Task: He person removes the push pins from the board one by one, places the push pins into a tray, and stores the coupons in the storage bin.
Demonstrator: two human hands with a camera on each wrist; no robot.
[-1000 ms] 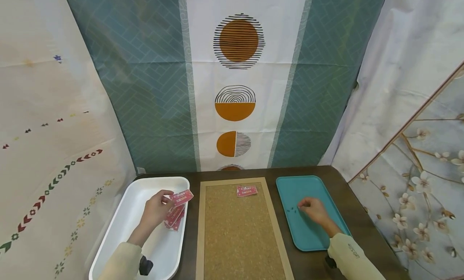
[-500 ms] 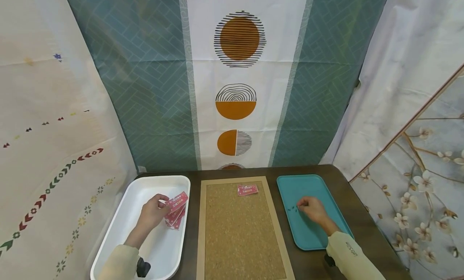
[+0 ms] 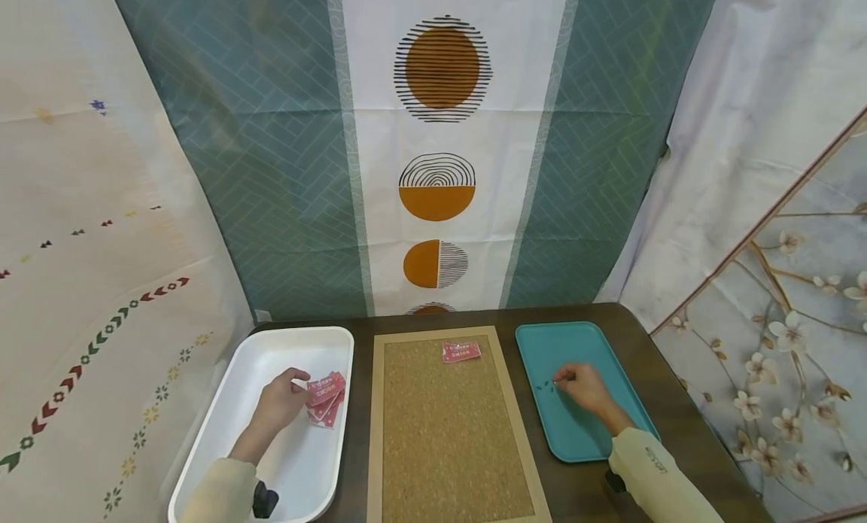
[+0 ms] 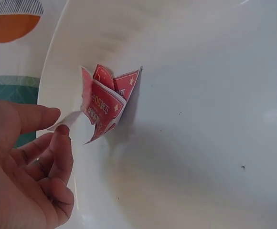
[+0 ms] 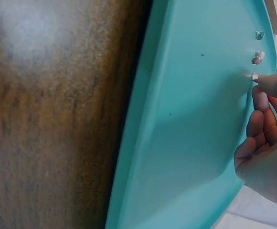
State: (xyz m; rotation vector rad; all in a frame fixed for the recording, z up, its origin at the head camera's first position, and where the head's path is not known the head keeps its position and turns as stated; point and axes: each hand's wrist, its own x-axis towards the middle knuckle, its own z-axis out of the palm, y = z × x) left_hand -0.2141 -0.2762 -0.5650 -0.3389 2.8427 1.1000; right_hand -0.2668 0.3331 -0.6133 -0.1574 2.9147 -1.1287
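Observation:
My left hand (image 3: 281, 399) is over the white tub, in the head view. In the left wrist view its thumb and forefinger pinch the pale edge of a paper coupon (image 4: 64, 121). Beside it, a small pile of red printed coupons (image 4: 105, 102) leans against the tub's wall. My right hand (image 3: 584, 387) is low over the teal tray. Between its thumb and forefinger, in the right wrist view, is a small clear push pin (image 5: 254, 77). A few more clear pins (image 5: 259, 36) lie close by on the tray.
A wood-framed cork board (image 3: 450, 433) lies between the white tub (image 3: 298, 500) and the teal tray (image 3: 562, 346). One red coupon (image 3: 461, 352) is near the board's top edge. The dark table (image 3: 576, 485) meets hanging cloths at its back and sides.
My left hand has drawn slightly left and down, bringing the raised coupon back over the pile. My right hand has hardly moved, staying at the pins.

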